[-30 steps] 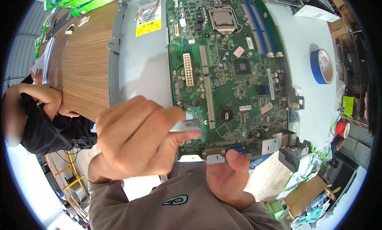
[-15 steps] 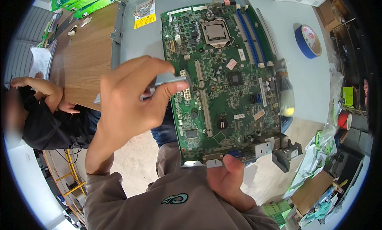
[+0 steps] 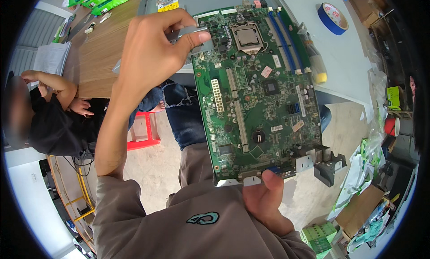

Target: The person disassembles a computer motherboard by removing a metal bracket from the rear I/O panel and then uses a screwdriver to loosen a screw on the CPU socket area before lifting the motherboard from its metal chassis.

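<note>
A green computer motherboard (image 3: 264, 113) is tilted up before me, its far end over the grey table. My right hand (image 3: 266, 196) grips its near edge, thumb on top beside the metal port bracket (image 3: 329, 167). My left hand (image 3: 154, 48) pinches a flat grey metal piece (image 3: 190, 32) between thumb and fingers, over the board's far left corner; its exact kind is unclear. On the board are a processor (image 3: 246, 36) in its socket, blue memory slots (image 3: 285, 44) and a long white power connector (image 3: 217, 95).
A blue roll of tape (image 3: 333, 19) and a yellow-tipped tool (image 3: 319, 68) lie on the grey table (image 3: 345, 62). Left of it stands a wooden table (image 3: 96, 57) with papers and green packages. Another person (image 3: 62, 120) sits at the left, near a red stool (image 3: 145, 131).
My left hand has moved away from me with the metal piece, from the white power connector to the board's far left corner. The board has shifted slightly right in view.
</note>
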Motion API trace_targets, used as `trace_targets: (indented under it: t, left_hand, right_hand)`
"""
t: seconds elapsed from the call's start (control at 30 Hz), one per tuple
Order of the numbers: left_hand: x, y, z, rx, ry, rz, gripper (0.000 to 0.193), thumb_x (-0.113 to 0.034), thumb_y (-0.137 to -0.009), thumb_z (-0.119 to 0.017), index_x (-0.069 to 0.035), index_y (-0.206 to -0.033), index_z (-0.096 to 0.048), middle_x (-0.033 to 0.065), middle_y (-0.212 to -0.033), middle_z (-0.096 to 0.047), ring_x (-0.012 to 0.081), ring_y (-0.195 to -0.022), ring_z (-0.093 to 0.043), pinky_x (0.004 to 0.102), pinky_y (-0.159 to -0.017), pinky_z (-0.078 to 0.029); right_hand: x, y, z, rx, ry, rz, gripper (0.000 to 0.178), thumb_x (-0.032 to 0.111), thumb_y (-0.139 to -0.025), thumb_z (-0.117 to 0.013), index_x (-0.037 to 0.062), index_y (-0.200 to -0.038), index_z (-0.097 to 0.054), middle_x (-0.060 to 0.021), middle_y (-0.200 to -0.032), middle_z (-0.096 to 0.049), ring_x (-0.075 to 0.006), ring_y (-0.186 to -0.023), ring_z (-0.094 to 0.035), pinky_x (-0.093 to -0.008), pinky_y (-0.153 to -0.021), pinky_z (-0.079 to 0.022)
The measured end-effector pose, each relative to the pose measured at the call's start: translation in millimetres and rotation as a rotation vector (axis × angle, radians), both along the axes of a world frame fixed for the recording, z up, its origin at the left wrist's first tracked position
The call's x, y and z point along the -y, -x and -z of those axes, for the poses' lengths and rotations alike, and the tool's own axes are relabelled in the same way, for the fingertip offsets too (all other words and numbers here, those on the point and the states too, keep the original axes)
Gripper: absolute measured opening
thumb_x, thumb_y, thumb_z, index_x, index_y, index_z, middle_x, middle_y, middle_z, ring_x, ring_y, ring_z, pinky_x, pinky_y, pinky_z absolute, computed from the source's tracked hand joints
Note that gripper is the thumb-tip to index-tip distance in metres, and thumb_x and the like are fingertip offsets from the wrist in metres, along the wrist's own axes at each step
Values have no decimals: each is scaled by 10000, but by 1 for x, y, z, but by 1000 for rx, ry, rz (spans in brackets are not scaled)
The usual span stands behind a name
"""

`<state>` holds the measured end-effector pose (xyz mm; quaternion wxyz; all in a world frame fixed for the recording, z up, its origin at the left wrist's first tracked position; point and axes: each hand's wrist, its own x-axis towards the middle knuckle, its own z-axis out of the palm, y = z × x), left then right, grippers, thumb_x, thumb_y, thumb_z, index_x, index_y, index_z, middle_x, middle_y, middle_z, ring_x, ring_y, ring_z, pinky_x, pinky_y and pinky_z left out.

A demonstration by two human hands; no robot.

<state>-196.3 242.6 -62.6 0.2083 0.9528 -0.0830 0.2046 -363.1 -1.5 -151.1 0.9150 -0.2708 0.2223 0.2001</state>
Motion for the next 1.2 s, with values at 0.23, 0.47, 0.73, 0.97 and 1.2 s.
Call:
trace_targets:
  t: [0.23,0.47,0.73,0.97,1.2]
  left_hand:
    - [-19,-13,14,55,-6,44,339,-322,-830,-798,-4,-863,-685,-12,-562,-458,76,-537,-371,290,-500,-256]
    - [-17,-22,7,5,-31,35,349,-355,-831,-793,-18,-851,-707,-12,-581,-486,81,-554,-390,287,-509,-279]
    - [-40,-56,18,-15,7,45,341,-349,-841,-784,-19,-830,-701,-20,-585,-491,82,-553,-386,284,-511,-282]
    - [-95,-97,10,9,-61,50,330,-346,-868,-763,-25,-828,-695,-11,-608,-529,77,-562,-426,273,-514,-316]
    - [-106,-103,25,-71,-50,191,362,-367,-909,-710,-20,-815,-673,7,-631,-573,86,-591,-503,273,-545,-376]
  right_hand:
    - [-1,14,6,6,18,19,749,220,-793,-661,134,-1479,-374,-70,-1402,-509,-290,-1296,-481,-504,-1090,-370]
    - [8,23,7,49,43,61,742,204,-787,-642,118,-1474,-374,-82,-1397,-509,-300,-1287,-487,-504,-1085,-383]
    - [11,21,11,72,-54,124,698,99,-799,-669,82,-1433,-378,-107,-1327,-522,-292,-1217,-534,-510,-1034,-433]
    - [-3,9,4,156,32,94,729,179,-780,-621,88,-1462,-384,-100,-1390,-519,-299,-1278,-508,-489,-1080,-400]
    - [75,47,-19,457,693,268,662,436,-898,-677,122,-1399,-380,-164,-1414,-440,-282,-1239,-461,-464,-1072,-359]
